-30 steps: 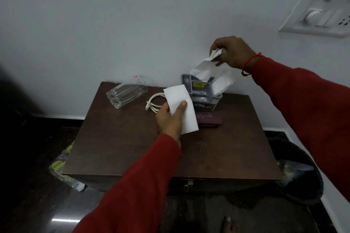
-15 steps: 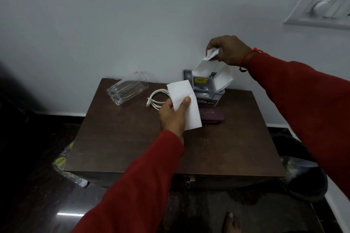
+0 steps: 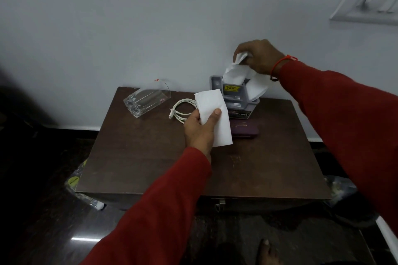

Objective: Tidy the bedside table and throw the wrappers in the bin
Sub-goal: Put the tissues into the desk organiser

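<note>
1. Clear glass tumbler [image 3: 147, 100] lies on its side at the back left of our brown bedside table [image 3: 150, 157].
2. Next to it sits a coiled white cable [image 3: 183, 109].
3. Our left hand [image 3: 201, 130] pinches a flat white paper [image 3: 215, 116] with thumb on top.
4. Our right hand [image 3: 259, 56] is closed on a crumpled white wrapper [image 3: 239, 72] that hangs into a grey box [image 3: 233, 94].
5. A dark bin [image 3: 344, 200] stands by the table's right side.
</note>
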Available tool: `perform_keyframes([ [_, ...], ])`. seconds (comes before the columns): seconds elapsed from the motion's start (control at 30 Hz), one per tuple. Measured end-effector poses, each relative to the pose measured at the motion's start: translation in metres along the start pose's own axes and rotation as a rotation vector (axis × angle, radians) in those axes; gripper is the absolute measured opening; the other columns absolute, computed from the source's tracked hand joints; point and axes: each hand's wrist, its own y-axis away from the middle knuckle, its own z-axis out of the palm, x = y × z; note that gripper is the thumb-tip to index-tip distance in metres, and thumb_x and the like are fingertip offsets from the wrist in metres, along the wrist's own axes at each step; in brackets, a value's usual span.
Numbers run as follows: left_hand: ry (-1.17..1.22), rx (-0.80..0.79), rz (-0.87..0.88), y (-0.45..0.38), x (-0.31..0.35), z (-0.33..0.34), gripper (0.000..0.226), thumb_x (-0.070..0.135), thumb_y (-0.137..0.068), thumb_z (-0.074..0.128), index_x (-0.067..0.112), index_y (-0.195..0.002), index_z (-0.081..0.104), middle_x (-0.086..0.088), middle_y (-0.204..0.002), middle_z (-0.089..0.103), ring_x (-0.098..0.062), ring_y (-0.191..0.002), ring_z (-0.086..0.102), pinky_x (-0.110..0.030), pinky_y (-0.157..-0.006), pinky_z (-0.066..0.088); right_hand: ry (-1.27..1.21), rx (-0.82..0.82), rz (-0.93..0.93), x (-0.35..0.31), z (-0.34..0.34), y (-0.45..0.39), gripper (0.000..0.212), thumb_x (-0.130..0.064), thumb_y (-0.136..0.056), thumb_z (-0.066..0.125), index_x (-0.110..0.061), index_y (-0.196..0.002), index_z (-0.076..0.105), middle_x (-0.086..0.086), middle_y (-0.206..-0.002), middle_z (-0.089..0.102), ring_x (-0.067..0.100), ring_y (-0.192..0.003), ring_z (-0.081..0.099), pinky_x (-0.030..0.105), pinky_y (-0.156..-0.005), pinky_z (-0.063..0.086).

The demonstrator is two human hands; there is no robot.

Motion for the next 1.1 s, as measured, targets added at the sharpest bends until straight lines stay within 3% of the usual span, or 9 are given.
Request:
perform_keyframes([
  [0.13, -0.01, 0.005, -0.001, -0.001, -0.001, 0.001, 0.03, 0.017, -0.089, 0.073, 0.013, -0.119, 0.068, 0.002, -0.098, 0.074, -0.004, -0.075, 0.068, -0.017, -0.059, 0.057, 0.021, -0.022, -0.056, 0.0, -0.019, -0.001, 0.022, 0.001, -0.084, 0.064, -0.011, -0.1, 0.073, 0.009, -0.107, 0.073, 0.025, -0.102, 0.064, 0.019, -0.083, 0.037],
  [0.33, -0.02, 0.002, -0.005, -0.002, -0.006, 0.003, 0.034, 0.019, -0.088, 0.074, 0.011, -0.12, 0.069, -0.004, -0.107, 0.076, -0.014, -0.087, 0.07, -0.027, -0.071, 0.058, 0.016, -0.181, -0.006, -0.007, -0.012, -0.002, 0.024, -0.003, -0.088, 0.063, -0.016, -0.106, 0.071, 0.008, -0.116, 0.067, 0.023, -0.098, 0.06, 0.028, -0.079, 0.041],
  [0.47, -0.028, 0.005, -0.003, -0.004, -0.008, 0.002, 0.032, 0.018, -0.088, 0.075, 0.011, -0.119, 0.069, -0.004, -0.105, 0.076, -0.013, -0.086, 0.07, -0.025, -0.067, 0.057, 0.034, -0.251, 0.016, -0.011, 0.007, -0.002, 0.034, -0.009, -0.087, 0.066, -0.018, -0.121, 0.064, 0.008, -0.128, 0.062, 0.027, -0.115, 0.055, 0.036, -0.096, 0.043],
  [0.53, -0.019, 0.002, 0.0, -0.005, -0.009, 0.002, 0.031, 0.017, -0.088, 0.074, 0.01, -0.118, 0.07, -0.004, -0.104, 0.076, -0.012, -0.084, 0.07, -0.023, -0.066, 0.057, -0.02, -0.222, 0.034, -0.009, 0.009, -0.001, 0.04, -0.011, -0.085, 0.07, -0.019, -0.123, 0.062, 0.009, -0.127, 0.063, 0.027, -0.118, 0.056, 0.036, -0.1, 0.043],
  [0.67, -0.028, -0.003, -0.002, -0.007, -0.011, 0.003, 0.032, 0.019, -0.088, 0.074, 0.011, -0.119, 0.069, -0.003, -0.105, 0.076, -0.011, -0.085, 0.071, -0.023, -0.065, 0.056, -0.128, -0.047, 0.054, -0.003, 0.004, 0.001, 0.031, -0.014, -0.084, 0.072, -0.016, -0.115, 0.065, 0.009, -0.116, 0.067, 0.019, -0.101, 0.06, 0.037, -0.096, 0.05],
  [0.8, -0.043, 0.001, -0.004, -0.008, -0.012, 0.003, 0.034, 0.02, -0.088, 0.075, 0.012, -0.12, 0.069, -0.003, -0.106, 0.076, -0.013, -0.087, 0.071, -0.024, -0.065, 0.056, -0.076, -0.124, 0.051, -0.001, 0.007, 0.005, 0.04, -0.021, -0.085, 0.073, -0.015, -0.122, 0.061, 0.008, -0.118, 0.065, 0.019, -0.099, 0.059, 0.027, -0.087, 0.045],
  [0.93, -0.055, -0.008, 0.009, -0.007, -0.011, 0.003, 0.031, 0.02, -0.088, 0.075, 0.012, -0.117, 0.069, -0.004, -0.107, 0.076, -0.015, -0.09, 0.071, -0.028, -0.07, 0.057, -0.192, 0.109, -0.084, -0.02, -0.001, 0.017, 0.048, -0.042, -0.082, 0.074, -0.02, -0.123, 0.059, 0.003, -0.105, 0.065, 0.013, -0.082, 0.053, 0.021, -0.076, 0.047],
  [0.97, -0.07, -0.011, 0.02, -0.007, -0.011, 0.003, 0.03, 0.02, -0.087, 0.075, 0.013, -0.116, 0.07, -0.005, -0.107, 0.076, -0.017, -0.092, 0.071, -0.031, -0.073, 0.058, -0.246, 0.05, -0.106, -0.03, -0.006, 0.021, 0.048, -0.046, -0.082, 0.073, -0.023, -0.122, 0.06, -0.002, -0.104, 0.066, 0.014, -0.08, 0.056, 0.022, -0.076, 0.049],
  [1.1, -0.179, -0.051, 0.076, -0.004, -0.011, 0.003, 0.031, 0.023, -0.086, 0.076, 0.014, -0.115, 0.071, -0.005, -0.104, 0.076, -0.023, -0.096, 0.072, -0.04, -0.082, 0.06, -0.249, -0.499, -0.17, -0.06, -0.019, 0.036, 0.056, -0.043, -0.082, 0.073, -0.035, -0.133, 0.053, -0.015, -0.121, 0.061, 0.007, -0.099, 0.06, 0.018, -0.081, 0.048],
])
